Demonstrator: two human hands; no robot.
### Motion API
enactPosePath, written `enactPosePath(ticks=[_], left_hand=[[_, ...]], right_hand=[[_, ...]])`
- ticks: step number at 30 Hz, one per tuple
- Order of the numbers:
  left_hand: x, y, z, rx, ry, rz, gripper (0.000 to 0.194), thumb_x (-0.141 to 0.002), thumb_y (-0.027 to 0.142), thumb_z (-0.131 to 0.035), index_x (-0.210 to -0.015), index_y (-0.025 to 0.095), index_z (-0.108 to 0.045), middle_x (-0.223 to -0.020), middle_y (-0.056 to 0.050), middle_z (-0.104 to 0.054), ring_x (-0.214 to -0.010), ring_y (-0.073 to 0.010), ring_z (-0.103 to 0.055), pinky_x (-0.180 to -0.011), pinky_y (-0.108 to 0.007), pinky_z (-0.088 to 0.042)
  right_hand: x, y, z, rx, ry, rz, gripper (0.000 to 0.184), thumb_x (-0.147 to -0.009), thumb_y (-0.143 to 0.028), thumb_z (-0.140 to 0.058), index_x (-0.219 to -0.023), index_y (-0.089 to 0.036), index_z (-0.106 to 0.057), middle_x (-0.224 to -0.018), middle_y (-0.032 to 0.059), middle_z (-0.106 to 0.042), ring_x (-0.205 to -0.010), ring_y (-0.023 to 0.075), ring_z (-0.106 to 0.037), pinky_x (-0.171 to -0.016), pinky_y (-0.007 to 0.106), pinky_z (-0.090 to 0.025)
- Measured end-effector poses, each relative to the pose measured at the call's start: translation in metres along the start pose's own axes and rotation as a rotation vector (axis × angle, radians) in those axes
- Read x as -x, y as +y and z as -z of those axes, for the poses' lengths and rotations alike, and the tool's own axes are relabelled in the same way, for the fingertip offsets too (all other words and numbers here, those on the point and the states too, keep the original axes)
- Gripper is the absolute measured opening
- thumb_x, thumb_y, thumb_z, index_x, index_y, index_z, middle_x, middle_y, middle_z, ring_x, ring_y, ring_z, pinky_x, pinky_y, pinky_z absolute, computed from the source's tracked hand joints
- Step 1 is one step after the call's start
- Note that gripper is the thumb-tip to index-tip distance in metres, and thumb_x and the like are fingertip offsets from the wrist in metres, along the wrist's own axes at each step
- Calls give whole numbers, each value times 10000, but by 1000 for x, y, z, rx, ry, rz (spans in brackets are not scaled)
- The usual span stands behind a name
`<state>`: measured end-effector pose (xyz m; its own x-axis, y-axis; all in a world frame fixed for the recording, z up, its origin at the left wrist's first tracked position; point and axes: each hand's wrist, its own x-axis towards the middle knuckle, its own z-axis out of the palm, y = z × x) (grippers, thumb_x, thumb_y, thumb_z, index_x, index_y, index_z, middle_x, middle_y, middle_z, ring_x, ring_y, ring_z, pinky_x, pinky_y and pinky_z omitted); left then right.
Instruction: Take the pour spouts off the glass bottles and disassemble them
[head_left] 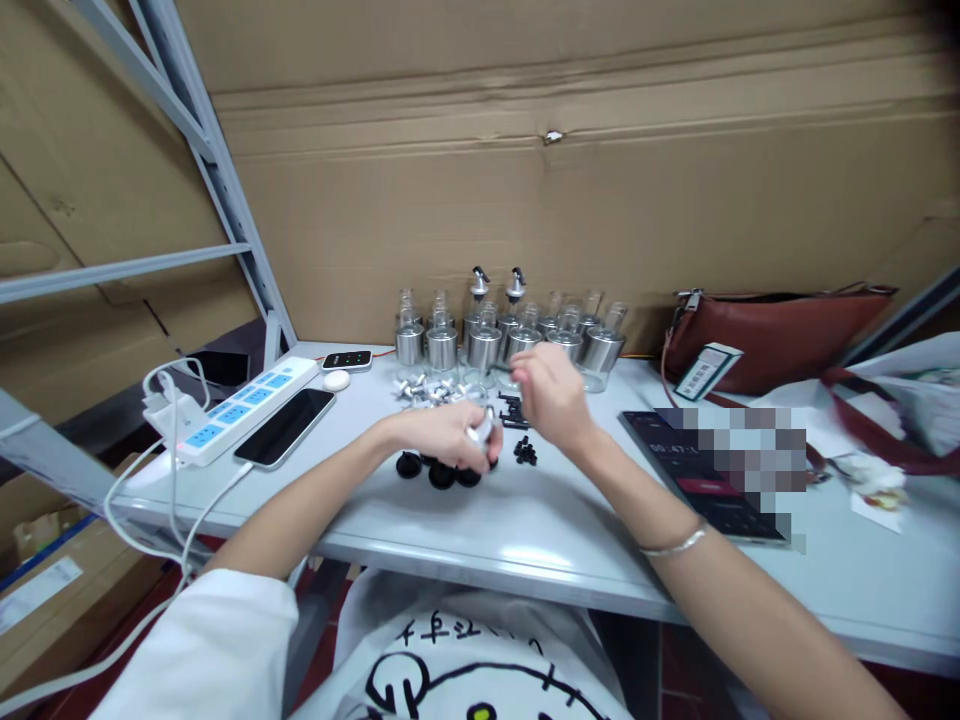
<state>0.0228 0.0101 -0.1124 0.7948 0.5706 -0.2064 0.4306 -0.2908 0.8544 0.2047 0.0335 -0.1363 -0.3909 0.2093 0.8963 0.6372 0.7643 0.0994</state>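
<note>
My left hand [448, 434] is closed around a silver pourer spout [481, 430], just above several round black caps [441, 474] on the table. My right hand [551, 395] is raised to its right with the fingers pinched together; what they hold is too small and blurred to name. Beyond the left hand lies a pile of silver-and-white pourer parts [429, 388]. Thin black pieces [514, 411] lie between the hands, and a cluster of small black bits [526, 451] is nearer to me.
Several glass bottles with metal sleeves [442, 348] stand at the back, two topped with pourers [516, 284]. A power strip [251, 410] and phone [285, 428] lie left. To the right are a tablet showing a timer [701, 475], a brown bag [780, 335] and papers.
</note>
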Motion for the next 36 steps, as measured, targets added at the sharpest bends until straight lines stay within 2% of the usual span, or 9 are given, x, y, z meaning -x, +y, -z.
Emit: enactPosePath(ticks=[3, 7, 9, 13, 17, 22, 29, 32, 36], left_hand=[[8, 3, -1, -44, -15, -136, 124, -668, 198, -610, -734, 167, -510, -627, 36, -492, -551, -84, -456, -514, -203, -363], [9, -7, 11, -61, 502, -294, 323, -705, 338, -672, -874, 202, -433, -725, 44, -452, -605, -81, -433, -555, -198, -350], [6, -18, 18, -153, 648, -267, 352, -744, 413, -629, -906, 210, -392, -711, 48, -439, -578, -87, -416, -544, -208, -331], [1, -34, 21, -556, 721, -163, 226, -883, 417, -402, -947, 201, -379, -587, 56, -427, -508, -126, -420, -546, -247, -290], [-5, -42, 18, -763, 731, -138, 196, -923, 363, -338, -979, 186, -400, -720, -4, -557, -585, -168, -526, -589, -272, -337], [-10, -46, 17, -821, 717, -279, 184, -930, 359, -393, -962, 185, -440, -1023, -58, -583, -681, -135, -569, -645, -257, -404], [-12, -49, 17, -875, 825, -348, 242, -868, 390, -544, -958, 171, -493, -816, -31, -624, -685, -147, -588, -637, -242, -419], [-12, -51, 17, -900, 849, -344, 223, -874, 382, -536, -945, 171, -521, -837, -41, -657, -696, -156, -602, -660, -256, -422], [-13, -50, 16, -914, 791, -316, 186, -875, 309, -513, -994, 170, -548, -851, -41, -676, -722, -169, -617, -657, -258, -409]], right_hand=[[-2, 13, 8, 11, 94, -255, 419, -980, -341, -176, -701, -227, -467, -701, 77, -549, -720, 215, -526, -710, 381, -404], [2, 34, 7, -24, -215, -348, 381, -951, -410, -285, -668, -218, -454, -679, 55, -546, -664, 195, -514, -631, 325, -389], [9, 44, 3, -57, -421, -388, 339, -926, -393, -356, -672, -207, -481, -697, 48, -576, -655, 181, -525, -608, 294, -385], [21, 55, -4, -9, -752, -509, 275, -884, -285, -434, -646, -191, -535, -657, 35, -615, -621, 166, -546, -572, 256, -370], [25, 55, -6, 27, -907, -583, 287, -883, -227, -447, -649, -184, -607, -684, 52, -674, -648, 178, -596, -580, 254, -382], [27, 49, -10, 94, -946, -545, 328, -891, -201, -455, -615, -180, -631, -674, 79, -680, -652, 205, -620, -587, 273, -380], [25, 45, -6, 206, -931, -557, 308, -887, -244, -472, -653, -173, -657, -697, 115, -675, -671, 242, -627, -553, 290, -358], [18, 39, -3, 148, -808, -515, 260, -905, -282, -459, -777, -189, -666, -759, 91, -686, -700, 226, -624, -566, 283, -372], [9, 18, -5, -21, -501, -221, 272, -942, -338, -410, -981, -169, -621, -888, 94, -669, -800, 222, -609, -691, 315, -427]])
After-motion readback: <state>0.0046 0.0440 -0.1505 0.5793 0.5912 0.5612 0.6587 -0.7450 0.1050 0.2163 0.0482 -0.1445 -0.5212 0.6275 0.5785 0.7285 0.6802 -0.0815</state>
